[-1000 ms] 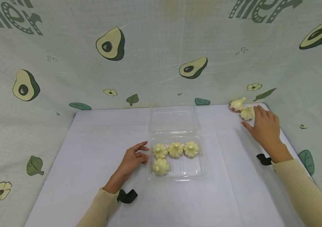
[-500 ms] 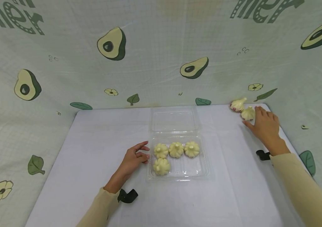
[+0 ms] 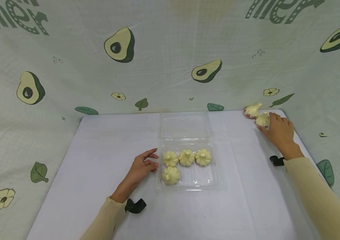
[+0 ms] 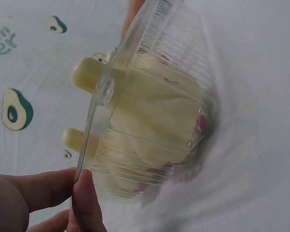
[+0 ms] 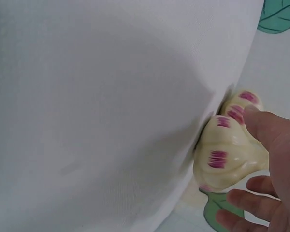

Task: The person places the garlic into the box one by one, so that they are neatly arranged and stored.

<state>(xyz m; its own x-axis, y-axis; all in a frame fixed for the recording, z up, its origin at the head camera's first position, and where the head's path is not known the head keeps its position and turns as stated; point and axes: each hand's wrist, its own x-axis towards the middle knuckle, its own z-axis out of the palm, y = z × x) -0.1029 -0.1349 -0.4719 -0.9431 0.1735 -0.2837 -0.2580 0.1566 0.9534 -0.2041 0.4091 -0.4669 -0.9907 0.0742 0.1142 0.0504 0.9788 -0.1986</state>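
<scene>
In the left wrist view, the left hand (image 4: 48,198) pinches the rim of a clear plastic clamshell container (image 4: 87,140) between thumb and fingers. Several pale garlic bulbs (image 3: 186,157) sit inside the container, three along its back row and one at front left. At the far right corner of the table, the right hand (image 3: 280,132) is beside the nearer of two loose garlic bulbs (image 3: 262,120). The right wrist view has its thumb and spread fingers on either side of this purple-marked bulb (image 5: 224,150). The other loose bulb (image 3: 252,111) lies just behind it.
The container's hinged lid (image 3: 185,127) lies folded back toward the rear edge of the white table (image 3: 110,140). Cloth printed with avocados (image 3: 119,45) hangs behind and at both sides. A black wrist mount (image 3: 136,206) juts out beside the left sleeve.
The right hand has shifted slightly, its thumb coming closer in to the nearer loose bulb. The left hand and the container stay in place; the head view drifts a little.
</scene>
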